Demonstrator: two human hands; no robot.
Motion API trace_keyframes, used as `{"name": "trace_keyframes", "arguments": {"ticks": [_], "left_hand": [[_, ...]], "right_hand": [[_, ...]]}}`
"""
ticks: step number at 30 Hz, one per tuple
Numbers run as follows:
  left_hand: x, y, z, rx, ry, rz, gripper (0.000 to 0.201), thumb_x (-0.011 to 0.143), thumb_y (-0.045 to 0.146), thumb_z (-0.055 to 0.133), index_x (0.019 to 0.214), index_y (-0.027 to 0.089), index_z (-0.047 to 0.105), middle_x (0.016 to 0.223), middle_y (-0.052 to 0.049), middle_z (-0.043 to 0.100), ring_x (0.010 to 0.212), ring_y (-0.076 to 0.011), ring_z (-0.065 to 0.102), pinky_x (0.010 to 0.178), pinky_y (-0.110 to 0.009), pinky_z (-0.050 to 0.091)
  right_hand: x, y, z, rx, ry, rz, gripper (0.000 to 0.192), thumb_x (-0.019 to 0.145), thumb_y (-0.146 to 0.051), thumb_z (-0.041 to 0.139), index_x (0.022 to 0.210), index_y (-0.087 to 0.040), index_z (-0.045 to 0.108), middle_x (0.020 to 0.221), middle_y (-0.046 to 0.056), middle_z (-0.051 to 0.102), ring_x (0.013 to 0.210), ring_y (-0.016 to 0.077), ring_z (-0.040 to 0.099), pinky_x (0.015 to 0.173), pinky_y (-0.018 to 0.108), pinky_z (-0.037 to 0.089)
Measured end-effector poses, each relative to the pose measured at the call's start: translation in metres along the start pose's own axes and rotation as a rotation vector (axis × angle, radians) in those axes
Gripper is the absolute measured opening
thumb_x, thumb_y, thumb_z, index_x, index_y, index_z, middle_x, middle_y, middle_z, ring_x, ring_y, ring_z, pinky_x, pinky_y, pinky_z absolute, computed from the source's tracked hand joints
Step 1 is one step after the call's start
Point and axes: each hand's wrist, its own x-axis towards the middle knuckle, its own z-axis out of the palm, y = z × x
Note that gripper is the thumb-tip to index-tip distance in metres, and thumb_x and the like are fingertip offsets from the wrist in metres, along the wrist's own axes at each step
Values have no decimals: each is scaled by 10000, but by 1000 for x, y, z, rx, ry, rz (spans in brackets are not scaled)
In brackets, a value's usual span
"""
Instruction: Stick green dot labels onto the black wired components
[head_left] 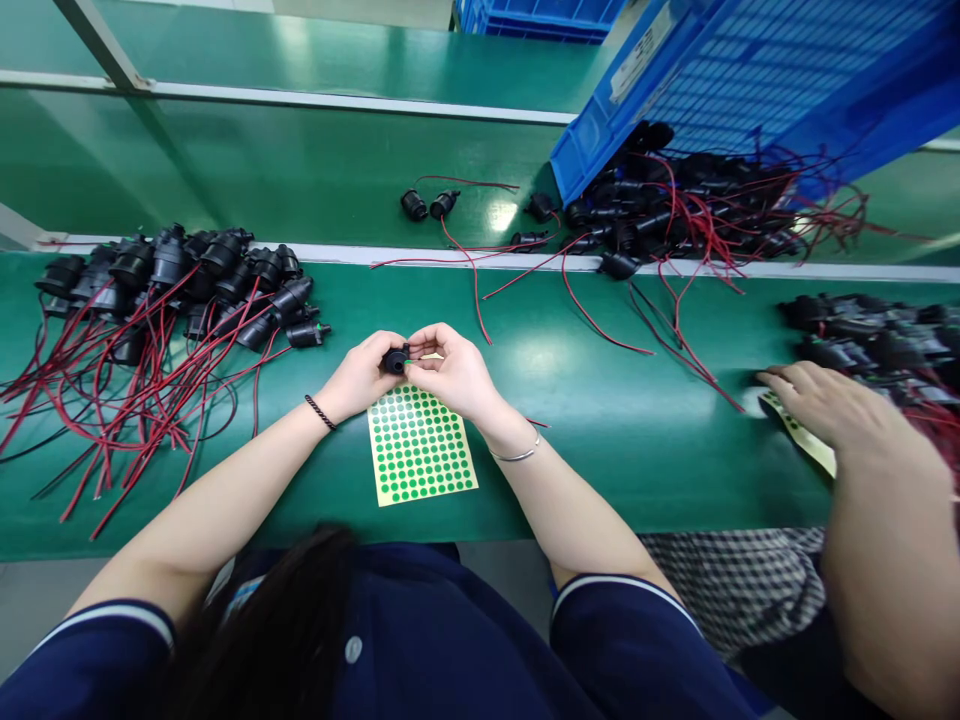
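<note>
Above the middle of the bench, my left hand [364, 372] is closed around a small black pump [394, 360], its round end facing me. The fingers of my right hand [450, 370] are pinched together against the pump's right side. A bit of green, seemingly a round sticker [408, 367], shows at my right thumb tip, touching the pump. Just below both hands, a pale yellow sheet [424, 440] with rows of green round stickers lies flat on the bench. My right fingers hide part of its top edge.
Piled black pumps with red wires [172, 270] lie left. More pumps [675, 210] spill from a tilted blue crate [622, 90] behind. At right, a co-worker's hand [825, 405] holds a sticker sheet [806, 440] beside another pump pile [877, 335]. A white-edged ledge [337, 254] crosses behind the bench.
</note>
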Motion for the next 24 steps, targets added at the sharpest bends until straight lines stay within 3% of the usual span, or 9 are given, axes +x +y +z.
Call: {"name": "trace_keyframes", "arguments": {"ticks": [5, 10, 17, 24], "left_hand": [[0, 1, 0, -3, 21, -1, 243, 791, 234, 699, 1000, 208, 578, 1051, -50, 682, 975, -193, 657, 857, -316, 520], [0, 2, 0, 3, 16, 33, 205, 809, 232, 686, 986, 208, 587, 1079, -54, 686, 993, -191, 656, 868, -316, 520], [0, 4, -2, -80, 68, -69, 287, 775, 291, 738, 999, 208, 580, 1042, -42, 692, 956, -189, 661, 849, -313, 520], [1, 6, -2, -84, 84, -127, 271, 758, 313, 725, 957, 210, 573, 972, -22, 687, 885, -179, 655, 790, -301, 513]], "right_hand": [[1, 2, -2, 83, -41, 13, 280, 634, -190, 689, 906, -195, 623, 915, 30, 700, 872, 162, 689, 815, 316, 613], [3, 5, -1, 70, -18, 14, 255, 640, -207, 700, 884, -194, 627, 869, 20, 694, 827, 160, 688, 777, 313, 615], [4, 6, -7, 130, -73, -34, 254, 725, -304, 731, 943, -194, 663, 990, 53, 749, 928, 186, 726, 886, 360, 608], [0, 10, -4, -34, 36, -127, 171, 764, -293, 708, 911, -207, 702, 948, 43, 769, 872, 189, 742, 883, 377, 615]]}}
